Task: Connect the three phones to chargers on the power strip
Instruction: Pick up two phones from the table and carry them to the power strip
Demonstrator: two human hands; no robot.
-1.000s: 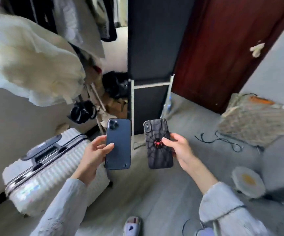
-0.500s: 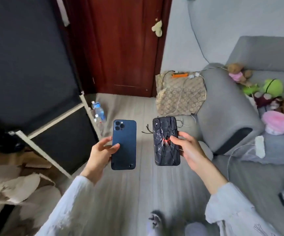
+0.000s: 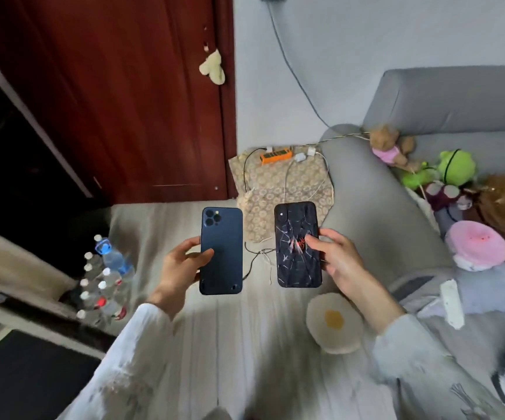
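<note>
You stand over the grey wood-grain floor (image 3: 220, 344) with a phone in each hand and nothing plugged in yet. Your left hand (image 3: 181, 268) grips the dark blue phone with the triple camera cluster (image 3: 221, 251) by its lower left edge, thumb across the back. Your right hand (image 3: 339, 262) clasps the black phone in a cracked-web case with a red spider emblem (image 3: 296, 244), fingers curled over its right side. Both phones are upright, backs toward you, side by side but apart.

The orange rectangular power strip (image 3: 276, 155) lies beyond both phones, on the beige patterned cloth bundle (image 3: 278, 189) against the wall, between the dark red wooden door (image 3: 123, 101) and the arm of the grey fabric sofa (image 3: 366, 192). Just right of the strip sit small white charger plugs (image 3: 305, 154), and white and black cables (image 3: 287, 183) trail down from the strip over the cloth toward the floor; whether each adapter is seated in the strip is too small to tell. Loose cable ends (image 3: 260, 253) lie on the floor nearer you than the strip, between the two phones as seen from here.

By the look of it, the task is barely begun: no cable meets either phone, and the third phone is not in sight. All three connections remain.
</note>
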